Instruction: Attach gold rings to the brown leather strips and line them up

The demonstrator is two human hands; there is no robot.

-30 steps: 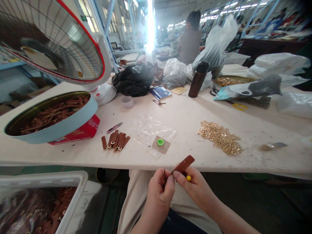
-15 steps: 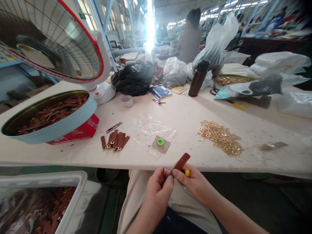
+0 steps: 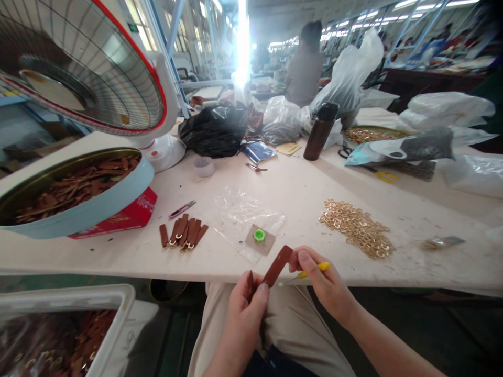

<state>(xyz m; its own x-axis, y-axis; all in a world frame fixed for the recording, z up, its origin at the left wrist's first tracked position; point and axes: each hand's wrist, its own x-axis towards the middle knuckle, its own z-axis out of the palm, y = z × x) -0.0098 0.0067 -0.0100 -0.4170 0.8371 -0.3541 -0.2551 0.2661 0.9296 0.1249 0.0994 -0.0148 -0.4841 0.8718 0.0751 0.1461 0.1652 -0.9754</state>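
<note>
Over my lap at the table's front edge, my left hand (image 3: 249, 303) pinches a brown leather strip (image 3: 278, 266) that slants up to the right. My right hand (image 3: 322, 277) is closed around a yellow-handled tool (image 3: 323, 266) with a thin metal tip, and its fingertips are at the strip's upper end. Just beyond lies a small green cap (image 3: 259, 235) on a grey-brown square (image 3: 265, 242). Finished-looking brown tabs with gold rings (image 3: 184, 231) lie to the left. A heap of gold rings (image 3: 356, 228) sits to the right.
A fan (image 3: 90, 63) stands at the left behind a round tin (image 3: 78, 212) of brown strips. Below is a white crate (image 3: 128, 314). Pink snips (image 3: 182, 209), a dark bottle (image 3: 320, 131), plastic bags (image 3: 214, 128) and yellow-handled pliers (image 3: 386, 176) lie farther out. A person (image 3: 305, 68) is in the background.
My right hand has moved right, away from my left hand, and the yellow tool now shows with its tip. The strip's upper end has shifted left, and the view has tilted slightly.
</note>
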